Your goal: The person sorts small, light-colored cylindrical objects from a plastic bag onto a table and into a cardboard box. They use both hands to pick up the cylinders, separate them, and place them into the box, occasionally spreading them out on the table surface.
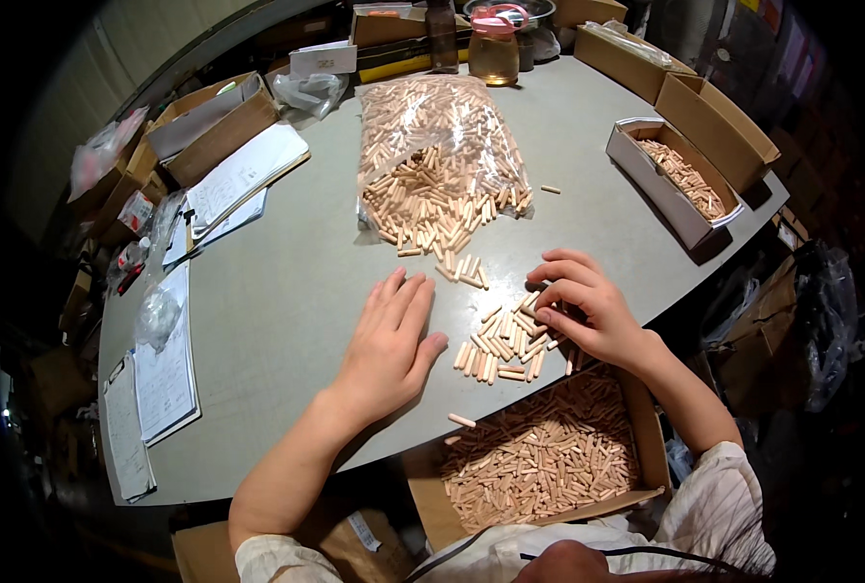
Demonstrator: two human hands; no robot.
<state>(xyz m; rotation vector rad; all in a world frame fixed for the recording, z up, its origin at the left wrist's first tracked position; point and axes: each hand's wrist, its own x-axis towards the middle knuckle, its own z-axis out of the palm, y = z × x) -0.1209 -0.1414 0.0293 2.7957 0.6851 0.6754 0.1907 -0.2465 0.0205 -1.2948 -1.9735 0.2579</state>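
Loose wooden dowel pins (505, 335) lie in a small scattered heap near the table's front edge. At the heap's right side my right hand (588, 306) hovers or rests with bent, parted fingers, their tips next to the pins; no pin is plainly held. My left hand (390, 330) lies palm down on the table, left of the heap, fingers stretched out and holding nothing. Beyond both hands a clear plastic bag (442, 117) full of dowel pins lies with its mouth toward me, pins spilling out. Below the edge sits a cardboard box (654, 437) filled with more pins.
A narrow white box (661, 199) of pins stands at the right beside an open brown box (719, 126). Clipboards with papers (165, 360) line the left side. A pink-lidded jug (493, 56) and a brown bottle (441, 37) stand at the back.
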